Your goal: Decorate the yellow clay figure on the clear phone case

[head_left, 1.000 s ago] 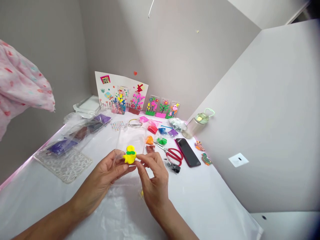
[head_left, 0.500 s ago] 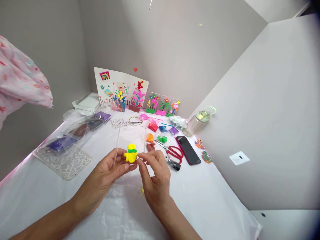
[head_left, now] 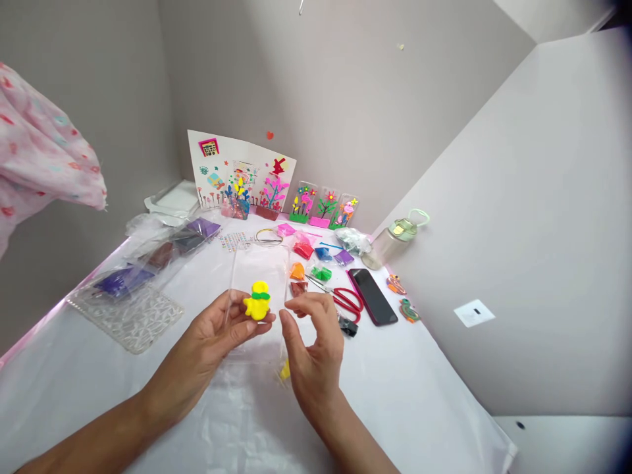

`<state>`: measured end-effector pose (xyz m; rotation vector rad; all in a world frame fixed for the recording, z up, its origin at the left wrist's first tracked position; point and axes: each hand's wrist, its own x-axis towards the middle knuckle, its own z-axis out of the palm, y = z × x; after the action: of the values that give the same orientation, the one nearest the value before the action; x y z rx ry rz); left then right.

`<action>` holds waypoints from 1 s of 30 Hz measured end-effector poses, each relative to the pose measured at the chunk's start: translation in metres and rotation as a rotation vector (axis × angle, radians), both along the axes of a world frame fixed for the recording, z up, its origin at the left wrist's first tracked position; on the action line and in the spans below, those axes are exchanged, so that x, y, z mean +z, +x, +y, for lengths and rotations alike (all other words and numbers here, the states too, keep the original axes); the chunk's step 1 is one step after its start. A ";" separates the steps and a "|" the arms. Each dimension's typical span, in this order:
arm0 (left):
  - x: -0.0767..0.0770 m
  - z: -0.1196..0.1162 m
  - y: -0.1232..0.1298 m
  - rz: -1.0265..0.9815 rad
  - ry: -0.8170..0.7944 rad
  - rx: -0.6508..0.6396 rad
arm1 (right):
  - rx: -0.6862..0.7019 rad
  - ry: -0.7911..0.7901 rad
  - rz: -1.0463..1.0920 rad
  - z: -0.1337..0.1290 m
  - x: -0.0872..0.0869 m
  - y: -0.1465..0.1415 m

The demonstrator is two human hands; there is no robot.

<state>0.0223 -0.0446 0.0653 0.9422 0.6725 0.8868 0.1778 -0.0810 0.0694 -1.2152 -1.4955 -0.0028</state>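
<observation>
My left hand (head_left: 222,326) holds a yellow clay duck figure (head_left: 257,308) with a green band round its neck. The duck rests upright on my fingertips, over a clear plastic sheet (head_left: 257,260) on the table. Just right of it, my right hand (head_left: 316,342) is apart from the duck, its thumb and forefinger separated with nothing between them. Below, partly hidden by my right hand, lies a small yellow piece (head_left: 285,370), seemingly in clear wrapping.
Red-handled scissors (head_left: 348,301), a phone (head_left: 372,296) and small clay packets (head_left: 297,270) lie to the right. A bottle (head_left: 395,240) stands by the wall. Decorated panels (head_left: 303,203) line the back. Bagged clay (head_left: 126,280) and a textured mat (head_left: 128,319) are at left.
My right hand has drawn away from the duck to the right, and its thumb and forefinger have parted. My left hand still holds the duck in nearly the same place.
</observation>
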 end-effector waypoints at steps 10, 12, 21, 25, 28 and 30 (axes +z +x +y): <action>-0.004 0.000 -0.001 0.037 0.039 0.010 | 0.033 -0.033 -0.068 0.000 -0.005 -0.002; -0.005 -0.001 -0.002 0.057 0.056 -0.001 | 0.052 -0.049 -0.085 0.000 -0.007 -0.003; -0.001 -0.002 -0.004 -0.048 -0.001 -0.014 | 0.079 -0.034 -0.108 -0.003 -0.011 -0.007; -0.005 0.000 -0.004 -0.099 -0.043 0.010 | 0.103 -0.052 -0.125 -0.006 -0.010 -0.009; -0.007 0.000 -0.004 -0.102 -0.060 -0.003 | 0.078 -0.045 -0.139 -0.007 -0.008 -0.008; -0.007 0.000 -0.003 -0.100 -0.066 -0.001 | 0.053 -0.033 -0.165 -0.007 -0.008 -0.008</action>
<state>0.0188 -0.0446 0.0584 0.8339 0.6124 0.8996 0.1698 -0.0884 0.0612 -1.2254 -1.6770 -0.0435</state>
